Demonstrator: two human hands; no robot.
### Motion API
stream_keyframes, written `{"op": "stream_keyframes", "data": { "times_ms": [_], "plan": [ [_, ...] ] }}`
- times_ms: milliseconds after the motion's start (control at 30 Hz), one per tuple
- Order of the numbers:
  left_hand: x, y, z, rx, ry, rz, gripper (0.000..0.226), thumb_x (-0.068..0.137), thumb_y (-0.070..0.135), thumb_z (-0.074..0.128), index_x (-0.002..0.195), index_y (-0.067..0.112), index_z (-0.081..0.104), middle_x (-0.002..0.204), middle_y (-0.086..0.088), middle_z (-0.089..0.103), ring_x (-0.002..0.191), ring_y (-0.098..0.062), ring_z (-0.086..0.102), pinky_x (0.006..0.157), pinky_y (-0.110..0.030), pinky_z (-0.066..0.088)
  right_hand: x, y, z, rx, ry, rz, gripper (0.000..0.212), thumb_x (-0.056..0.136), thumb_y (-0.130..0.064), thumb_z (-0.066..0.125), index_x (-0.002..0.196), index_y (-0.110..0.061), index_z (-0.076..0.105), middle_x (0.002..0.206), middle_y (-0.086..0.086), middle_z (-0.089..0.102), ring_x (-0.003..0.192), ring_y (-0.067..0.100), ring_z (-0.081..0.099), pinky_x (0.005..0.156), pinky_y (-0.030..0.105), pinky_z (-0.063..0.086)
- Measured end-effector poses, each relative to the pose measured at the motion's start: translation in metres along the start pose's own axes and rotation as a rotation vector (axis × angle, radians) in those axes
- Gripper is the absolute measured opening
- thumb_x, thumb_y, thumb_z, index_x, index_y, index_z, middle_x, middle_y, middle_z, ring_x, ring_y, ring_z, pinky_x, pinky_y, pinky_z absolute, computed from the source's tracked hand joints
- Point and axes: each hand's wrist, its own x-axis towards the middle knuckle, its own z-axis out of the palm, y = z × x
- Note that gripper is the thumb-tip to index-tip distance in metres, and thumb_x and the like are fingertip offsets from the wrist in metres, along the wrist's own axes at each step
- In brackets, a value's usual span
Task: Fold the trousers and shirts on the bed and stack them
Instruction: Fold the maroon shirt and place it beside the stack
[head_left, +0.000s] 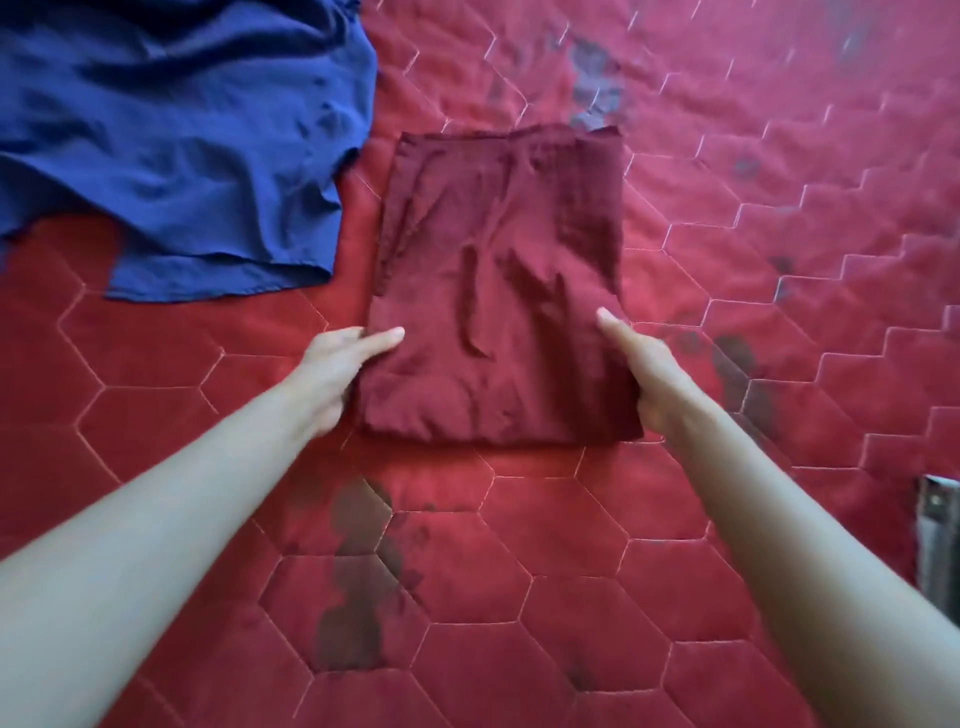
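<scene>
A dark maroon cloth garment folded into a tall rectangle (498, 291) lies on a red quilted bedspread stitched in hexagons (519, 597), with a person's left hand (337, 374) at its near-left edge and right hand (636, 374) at its near-right edge — each thumb laid straight on top of the cloth, the other fingers seemingly tucked at or under the edges, though the frame does not show how far they close on it. The likely risk, judged from this hold: if the bundle is lifted or slid from its near end only, the unsupported far layers could sag and fan open, undoing the fold; the soft fabric already carries wrinkles down its middle. Beyond the garment's far-left corner a crumpled blue fabric garment (171, 140) sprawls unfolded, just beside the folded piece but not touching it — no stack is visible yet. Dark blotches mark the bedspread near and to the right of the folded piece; a pale, blurred object (937, 540), too unclear to name, sits at the frame's right edge
</scene>
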Motion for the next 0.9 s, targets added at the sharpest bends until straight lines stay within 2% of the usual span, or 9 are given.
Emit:
{"op": "stream_keyframes", "data": {
  "times_ms": [100, 200, 267, 400, 500, 633, 700, 800, 900],
  "plan": [
    [-0.019, -0.032, -0.020, 0.219, -0.024, 0.067, 0.010, 0.078, 0.014, 0.076, 0.087, 0.015, 0.071, 0.074, 0.009, 0.074, 0.062, 0.000, 0.066, 0.052, -0.010, 0.048, -0.022, 0.036, -0.015, -0.234, -0.009, -0.178, 0.025, 0.079, -0.023, 0.077, 0.100, -0.009, 0.073, 0.088, -0.001, 0.076, 0.079, 0.010, 0.071, 0.063, 0.020, 0.056],
    [-0.039, -0.063, -0.034, 0.247, -0.010, 0.163, 0.007, 0.082, 0.010, 0.073, 0.085, 0.016, 0.071, 0.073, 0.013, 0.073, 0.062, 0.007, 0.065, 0.052, -0.004, 0.043, -0.039, 0.062, -0.031, -0.283, -0.004, -0.292, 0.014, 0.082, -0.015, 0.075, 0.095, -0.013, 0.073, 0.090, -0.005, 0.076, 0.081, 0.005, 0.069, 0.069, 0.016, 0.052],
    [-0.053, -0.080, -0.039, 0.219, 0.046, 0.183, 0.004, 0.087, 0.013, 0.069, 0.085, 0.016, 0.070, 0.074, 0.013, 0.074, 0.065, 0.007, 0.064, 0.057, -0.004, 0.044, -0.053, 0.080, -0.041, -0.306, 0.049, -0.319, 0.010, 0.082, -0.018, 0.076, 0.090, -0.012, 0.073, 0.089, -0.004, 0.076, 0.079, 0.005, 0.066, 0.072, 0.021, 0.053],
    [-0.087, -0.118, -0.049, 0.239, 0.172, 0.222, 0.003, 0.088, 0.018, 0.069, 0.086, 0.021, 0.067, 0.077, 0.007, 0.074, 0.070, -0.001, 0.064, 0.070, -0.013, 0.048, -0.085, 0.118, -0.060, -0.397, 0.163, -0.273, 0.009, 0.079, -0.029, 0.078, 0.082, -0.021, 0.075, 0.081, 0.003, 0.075, 0.076, 0.014, 0.065, 0.082, 0.048, 0.053],
    [-0.116, -0.148, -0.052, 0.306, 0.303, 0.187, 0.012, 0.084, 0.020, 0.073, 0.086, 0.027, 0.063, 0.073, 0.003, 0.070, 0.071, -0.013, 0.062, 0.077, -0.030, 0.049, -0.110, 0.137, -0.069, -0.486, 0.171, -0.247, 0.008, 0.078, -0.034, 0.078, 0.080, -0.027, 0.075, 0.076, 0.000, 0.074, 0.070, 0.010, 0.063, 0.078, 0.047, 0.054],
    [-0.145, -0.169, -0.051, 0.508, 0.385, 0.187, 0.019, 0.080, 0.030, 0.076, 0.088, 0.034, 0.059, 0.072, 0.018, 0.067, 0.077, -0.013, 0.065, 0.074, -0.033, 0.048, -0.127, 0.153, -0.079, -0.565, 0.198, -0.238, 0.010, 0.074, -0.040, 0.080, 0.077, -0.033, 0.073, 0.073, -0.007, 0.072, 0.069, 0.004, 0.061, 0.074, 0.034, 0.051],
    [-0.142, -0.162, -0.048, 0.560, 0.385, 0.199, 0.025, 0.080, 0.035, 0.076, 0.097, 0.035, 0.058, 0.078, 0.020, 0.066, 0.082, -0.013, 0.066, 0.080, -0.037, 0.050, -0.125, 0.148, -0.079, -0.585, 0.241, -0.251, 0.015, 0.075, -0.041, 0.080, 0.085, -0.035, 0.071, 0.076, -0.012, 0.072, 0.076, 0.000, 0.065, 0.078, 0.026, 0.051],
    [-0.118, -0.135, -0.037, 0.574, 0.376, 0.215, 0.031, 0.079, 0.038, 0.076, 0.103, 0.033, 0.057, 0.082, 0.015, 0.065, 0.087, -0.019, 0.066, 0.085, -0.039, 0.050, -0.109, 0.128, -0.068, -0.627, 0.255, -0.305, 0.032, 0.079, -0.039, 0.077, 0.107, -0.029, 0.067, 0.086, -0.010, 0.072, 0.087, 0.008, 0.066, 0.084, 0.028, 0.049],
    [-0.083, -0.102, -0.025, 0.594, 0.437, 0.257, 0.039, 0.078, 0.039, 0.076, 0.110, 0.024, 0.060, 0.087, 0.007, 0.067, 0.089, -0.020, 0.065, 0.084, -0.036, 0.050, -0.084, 0.102, -0.047, -0.644, 0.303, -0.368, 0.038, 0.082, -0.038, 0.073, 0.117, -0.026, 0.062, 0.089, -0.008, 0.066, 0.089, 0.013, 0.062, 0.083, 0.027, 0.044]
  ]
}}
